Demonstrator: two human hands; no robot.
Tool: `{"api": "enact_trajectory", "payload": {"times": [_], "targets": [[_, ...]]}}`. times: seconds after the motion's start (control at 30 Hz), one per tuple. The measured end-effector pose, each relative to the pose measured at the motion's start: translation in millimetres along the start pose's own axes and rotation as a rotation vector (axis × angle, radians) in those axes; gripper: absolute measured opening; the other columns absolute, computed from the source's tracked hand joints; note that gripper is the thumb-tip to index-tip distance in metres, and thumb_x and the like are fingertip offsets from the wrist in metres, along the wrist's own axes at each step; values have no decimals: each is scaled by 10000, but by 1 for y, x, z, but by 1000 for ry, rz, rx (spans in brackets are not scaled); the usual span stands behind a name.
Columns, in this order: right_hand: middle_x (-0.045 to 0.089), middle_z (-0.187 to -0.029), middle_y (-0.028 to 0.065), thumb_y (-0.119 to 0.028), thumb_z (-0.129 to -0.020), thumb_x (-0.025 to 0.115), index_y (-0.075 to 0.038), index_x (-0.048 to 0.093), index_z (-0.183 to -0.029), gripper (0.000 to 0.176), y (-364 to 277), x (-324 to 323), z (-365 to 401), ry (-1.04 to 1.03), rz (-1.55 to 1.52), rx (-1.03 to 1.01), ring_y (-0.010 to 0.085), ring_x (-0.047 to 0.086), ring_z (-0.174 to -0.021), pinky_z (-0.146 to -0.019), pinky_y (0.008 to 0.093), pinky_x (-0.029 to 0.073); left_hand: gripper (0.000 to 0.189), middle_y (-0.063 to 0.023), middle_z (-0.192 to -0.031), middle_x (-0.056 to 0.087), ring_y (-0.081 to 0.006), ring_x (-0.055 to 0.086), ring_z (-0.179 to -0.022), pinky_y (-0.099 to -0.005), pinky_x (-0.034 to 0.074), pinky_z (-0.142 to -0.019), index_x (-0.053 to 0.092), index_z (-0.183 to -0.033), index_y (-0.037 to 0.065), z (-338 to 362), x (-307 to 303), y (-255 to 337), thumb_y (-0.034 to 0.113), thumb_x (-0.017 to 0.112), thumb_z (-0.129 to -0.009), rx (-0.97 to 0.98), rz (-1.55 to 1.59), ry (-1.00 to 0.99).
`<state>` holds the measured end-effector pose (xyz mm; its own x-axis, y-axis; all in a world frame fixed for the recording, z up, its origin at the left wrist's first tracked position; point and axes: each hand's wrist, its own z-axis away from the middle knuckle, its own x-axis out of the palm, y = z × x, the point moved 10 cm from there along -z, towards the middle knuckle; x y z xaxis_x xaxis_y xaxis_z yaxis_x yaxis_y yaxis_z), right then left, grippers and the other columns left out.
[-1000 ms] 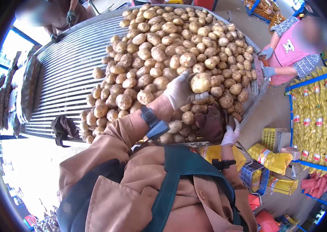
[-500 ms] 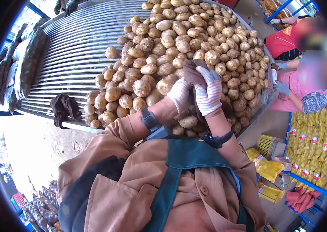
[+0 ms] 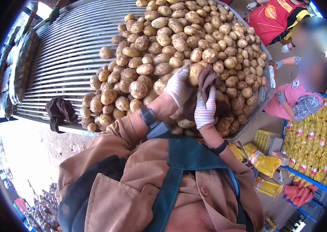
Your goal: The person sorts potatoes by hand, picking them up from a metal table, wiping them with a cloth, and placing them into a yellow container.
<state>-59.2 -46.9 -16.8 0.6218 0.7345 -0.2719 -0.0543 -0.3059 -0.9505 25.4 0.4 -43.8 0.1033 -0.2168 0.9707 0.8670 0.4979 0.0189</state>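
My left hand [image 3: 178, 86], in a white glove, grips a pale potato [image 3: 194, 73] and holds it up over the heap. My right hand [image 3: 205, 109], in a striped glove, presses a brown cloth [image 3: 208, 79] against that potato's right side. Below both hands lies a large pile of potatoes [image 3: 179, 34] on a ribbed metal sorting table [image 3: 67, 58]. A dark watch band sits on each wrist. My brown sleeves and teal apron strap fill the lower part of the view.
A dark rag [image 3: 60, 111] hangs over the table's near left edge. Two people in red and pink tops [image 3: 298, 96] stand at the table's right side. Yellow bagged potatoes [image 3: 314, 147] fill blue racks at right; a yellow crate [image 3: 264, 140] sits below.
My right hand has slid down and the cloth now sits on the potato's right side, leaving the potato visible in my left hand. The view has tilted slightly.
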Motion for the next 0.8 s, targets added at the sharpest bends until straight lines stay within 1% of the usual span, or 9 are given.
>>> {"api": "enact_trajectory", "payload": {"times": [0.07, 0.1, 0.2, 0.33, 0.37, 0.43, 0.57, 0.7, 0.8], "targets": [[560, -1338, 151, -30, -957, 573, 7, 395, -1433, 510, 17, 13, 21, -162, 194, -167, 210, 546, -1208, -1038, 328, 411, 546, -131, -1440, 482, -265, 446, -1324, -408, 300, -1159, 444, -1401, 45, 13, 40, 12, 436, 402, -1021, -28, -276, -116], [565, -1329, 145, -9, -952, 571, 7, 418, -1418, 491, 38, 23, 16, -199, -663, 150, 199, 547, -1201, -1042, 326, 415, 547, -123, -1437, 486, -267, 446, -1323, -415, 313, -1150, 450, -1396, 55, 11, 37, 14, 446, 420, -1014, -44, -143, -122], [555, -1313, 104, -22, -925, 609, 23, 468, -1382, 480, 34, -6, 4, -62, -317, 220, 153, 546, -1164, -1023, 292, 442, 567, -111, -1418, 506, -267, 459, -1311, -420, 335, -1133, 462, -1388, 70, 9, 32, 19, 474, 475, -991, -51, -26, -73], [519, -1394, 103, -100, -952, 612, 8, 397, -1453, 555, 26, -26, -14, 128, -688, 344, 187, 516, -1215, -1067, 318, 394, 608, -100, -1386, 538, -266, 484, -1288, -415, 353, -1119, 474, -1384, 82, 22, 32, 11, 511, 547, -960, -60, -51, 54], [510, -1406, 110, -124, -958, 613, 15, 377, -1463, 575, 8, -23, -17, 84, -638, 215, 194, 501, -1236, -1081, 325, 376, 616, -125, -1347, 572, -265, 542, -1239, -382, 369, -1125, 490, -1375, 53, 19, 39, -1, 450, 644, -930, -62, -181, -72], [477, -1443, 130, -181, -975, 606, 42, 321, -1485, 626, -24, -21, -18, 41, -569, 36, 210, 452, -1296, -1109, 343, 336, 622, -135, -1321, 583, -239, 552, -1215, -361, 413, -1064, 488, -1374, 38, 13, 14, 5, 493, 575, -959, 5, -654, -15], [510, -1411, 161, -171, -965, 610, 32, 413, -1432, 547, -19, -31, -2, 25, -231, 3, 246, 521, -1251, -1063, 375, 396, 688, -136, -1321, 570, -195, 547, -1187, -313, 443, -993, 466, -1390, 22, 12, 2, 26, 573, 489, -978, 252, -1279, 90], [586, -1274, 221, -121, -956, 588, 13, 521, -1330, 404, -64, -29, 6, 76, 334, -508, 308, 580, -1188, -1011, 368, 442, 709, -124, -1352, 554, -215, 547, -1200, -344, 474, -962, 424, -1427, 47, 16, 12, 9, 576, 518, -964, 120, -1163, -9], [590, -1285, 200, -119, -968, 571, 15, 518, -1339, 397, -25, -33, -3, 2, -110, -163, 263, 576, -1177, -1010, 359, 441, 588, -56, -1310, 577, -150, 521, -1185, -283, 420, -995, 503, -1371, 69, 39, 50, -18, 507, 538, -981, -182, -650, -155]]}}
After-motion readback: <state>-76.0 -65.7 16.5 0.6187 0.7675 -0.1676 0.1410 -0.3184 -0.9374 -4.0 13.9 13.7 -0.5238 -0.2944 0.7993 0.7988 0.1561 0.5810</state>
